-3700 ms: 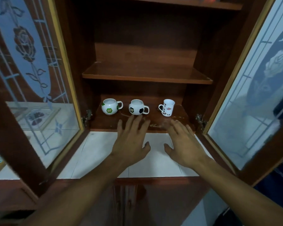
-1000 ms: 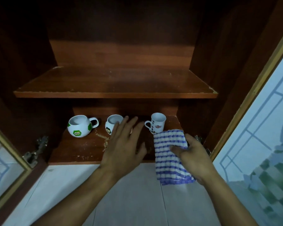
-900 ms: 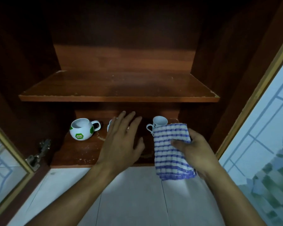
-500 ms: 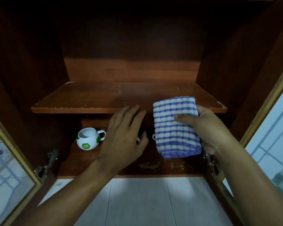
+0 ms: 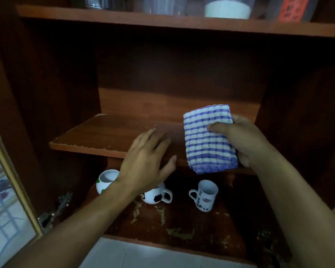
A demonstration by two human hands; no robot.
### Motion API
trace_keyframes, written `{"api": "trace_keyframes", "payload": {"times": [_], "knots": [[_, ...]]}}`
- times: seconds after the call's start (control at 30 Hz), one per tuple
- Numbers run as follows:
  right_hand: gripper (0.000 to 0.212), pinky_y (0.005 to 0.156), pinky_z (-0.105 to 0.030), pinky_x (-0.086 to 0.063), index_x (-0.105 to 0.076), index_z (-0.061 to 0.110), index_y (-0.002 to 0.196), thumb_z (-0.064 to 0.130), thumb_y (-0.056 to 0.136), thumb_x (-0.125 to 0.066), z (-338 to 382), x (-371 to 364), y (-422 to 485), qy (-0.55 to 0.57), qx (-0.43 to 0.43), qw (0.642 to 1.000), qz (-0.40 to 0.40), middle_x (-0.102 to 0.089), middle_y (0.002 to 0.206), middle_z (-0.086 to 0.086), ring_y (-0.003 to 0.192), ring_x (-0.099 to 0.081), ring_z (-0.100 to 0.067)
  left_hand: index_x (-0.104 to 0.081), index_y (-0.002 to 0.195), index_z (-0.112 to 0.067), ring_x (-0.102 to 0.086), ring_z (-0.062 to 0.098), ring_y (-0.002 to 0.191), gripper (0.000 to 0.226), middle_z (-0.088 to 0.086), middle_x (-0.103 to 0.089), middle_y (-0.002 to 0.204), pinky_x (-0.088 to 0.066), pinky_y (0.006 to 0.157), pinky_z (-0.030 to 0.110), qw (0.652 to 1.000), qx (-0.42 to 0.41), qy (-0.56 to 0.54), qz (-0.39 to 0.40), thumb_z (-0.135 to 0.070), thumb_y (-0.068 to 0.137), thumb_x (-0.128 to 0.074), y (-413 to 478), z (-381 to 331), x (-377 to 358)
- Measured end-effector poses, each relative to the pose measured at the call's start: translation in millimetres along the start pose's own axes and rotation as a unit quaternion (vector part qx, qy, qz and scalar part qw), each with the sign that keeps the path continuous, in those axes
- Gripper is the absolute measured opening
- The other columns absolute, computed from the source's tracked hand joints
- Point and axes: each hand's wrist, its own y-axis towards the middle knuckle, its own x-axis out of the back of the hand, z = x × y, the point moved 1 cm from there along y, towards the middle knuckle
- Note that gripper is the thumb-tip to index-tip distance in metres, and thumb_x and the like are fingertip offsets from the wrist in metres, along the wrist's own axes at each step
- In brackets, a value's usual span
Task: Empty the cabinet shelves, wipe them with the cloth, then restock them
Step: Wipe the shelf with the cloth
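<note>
A folded blue-and-white checked cloth (image 5: 208, 140) hangs in front of the bare middle shelf (image 5: 104, 132); my right hand (image 5: 242, 138) grips it with the thumb across its front. My left hand (image 5: 147, 161) is spread flat with straight fingers over the middle shelf's front edge. On the bottom shelf (image 5: 182, 227) stand three mugs: a white-and-green round mug (image 5: 105, 179) partly behind my left wrist, a football-patterned mug (image 5: 157, 196), and a tall white mug with dark spots (image 5: 205, 197).
The top shelf (image 5: 162, 18) carries glass jars and a white container (image 5: 227, 8). A glass cabinet door (image 5: 6, 200) stands open at the left, its hinge (image 5: 54, 211) near the bottom shelf. Pale tiled counter (image 5: 143, 254) lies below the cabinet.
Both hands have risen from the bottom shelf to the middle shelf. The right hand lifted the cloth higher, and the view tilted up so the top shelf shows.
</note>
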Motion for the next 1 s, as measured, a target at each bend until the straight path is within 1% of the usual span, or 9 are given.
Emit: {"api": "trace_keyframes", "payload": {"times": [0.17,0.33,0.4,0.47,0.57,0.73,0.8,0.9,1.0], "knots": [[0.014,0.072,-0.040,-0.060,-0.069,0.010,0.101,0.007,0.088,-0.066,6.3,1.3,23.8,-0.031,-0.007,0.999,-0.014,-0.076,0.090,-0.010,0.080,-0.074,-0.026,-0.071,0.109,-0.010,-0.063,0.029,0.095,0.045,0.006,-0.070,0.109,-0.046,0.075,0.039,1.000,-0.022,0.016,-0.007,-0.044,0.095,-0.044,0.6,1.4,-3.1],[0.020,0.080,-0.045,-0.059,-0.070,0.007,0.103,0.004,0.083,-0.064,20.5,25.2,57.1,-0.146,0.024,0.980,-0.129,-0.073,0.095,-0.015,0.086,-0.072,-0.030,-0.070,0.109,-0.011,-0.064,0.027,0.094,0.048,0.005,-0.071,0.108,-0.046,0.074,0.038,0.999,-0.042,0.024,0.007,-0.046,0.098,-0.039,-0.3,3.9,-6.4],[0.017,0.082,-0.038,-0.055,-0.068,0.011,0.099,0.014,0.083,-0.062,24.9,41.8,69.0,-0.288,0.048,0.935,-0.202,-0.071,0.099,-0.013,0.091,-0.068,-0.030,-0.070,0.109,-0.010,-0.064,0.028,0.093,0.048,0.005,-0.071,0.108,-0.046,0.073,0.038,0.999,-0.045,0.022,0.006,-0.045,0.098,-0.039,-0.8,3.9,-5.9],[0.020,0.085,-0.036,-0.048,-0.064,0.017,0.103,0.027,0.087,-0.056,28.8,47.3,70.8,-0.451,0.058,0.857,-0.240,-0.066,0.111,-0.017,0.103,-0.062,-0.037,-0.070,0.108,-0.010,-0.064,0.028,0.092,0.047,0.005,-0.071,0.108,-0.047,0.072,0.039,0.999,-0.043,0.020,0.010,-0.045,0.097,-0.041,-0.3,3.7,-5.3],[0.038,0.082,-0.035,-0.044,-0.064,0.013,0.115,0.040,0.094,-0.049,26.9,34.6,66.9,-0.579,0.021,0.788,-0.208,-0.062,0.118,-0.019,0.112,-0.059,-0.038,-0.070,0.109,-0.010,-0.064,0.028,0.093,0.049,0.005,-0.071,0.108,-0.047,0.074,0.040,0.999,-0.032,0.013,0.036,-0.047,0.096,-0.041,1.1,2.7,-2.9],[0.059,0.076,-0.029,-0.050,-0.068,0.012,0.098,0.061,0.085,-0.038,-1.5,-7.7,71.1,-0.576,-0.003,0.817,-0.040,-0.070,0.104,-0.010,0.096,-0.067,-0.029,-0.070,0.110,-0.010,-0.063,0.027,0.099,0.051,0.005,-0.070,0.107,-0.047,0.083,0.040,0.998,-0.017,-0.011,0.058,-0.049,0.095,-0.039,0.7,6.6,7.7],[0.044,0.069,-0.028,-0.051,-0.068,0.011,0.085,0.050,0.089,-0.049,-9.0,-26.4,70.4,-0.553,0.035,0.833,0.014,-0.071,0.090,-0.012,0.079,-0.067,-0.025,-0.071,0.107,-0.010,-0.063,0.026,0.097,0.049,0.005,-0.070,0.103,-0.046,0.087,0.042,0.999,-0.008,-0.017,0.050,-0.046,0.096,-0.040,1.1,15.9,12.3],[0.025,0.054,-0.024,-0.039,-0.065,0.009,0.072,0.026,0.089,-0.060,-0.9,-44.9,64.8,-0.481,0.074,0.869,0.083,-0.062,0.064,-0.004,0.057,-0.054,-0.011,-0.072,0.106,-0.010,-0.063,0.026,0.097,0.048,0.005,-0.071,0.101,-0.046,0.089,0.040,0.999,0.018,-0.022,0.040,-0.043,0.096,-0.039,2.4,37.8,20.2],[0.035,0.050,-0.019,-0.034,-0.054,0.007,0.057,0.017,0.091,-0.057,15.0,-30.9,77.9,-0.464,0.110,0.878,0.038,-0.052,0.058,-0.003,0.051,-0.047,-0.006,-0.070,0.107,-0.012,-0.061,0.025,0.100,0.052,0.003,-0.070,0.104,-0.045,0.087,0.040,0.997,0.041,-0.006,0.061,-0.048,0.096,-0.034,2.2,57.5,26.5]]}}
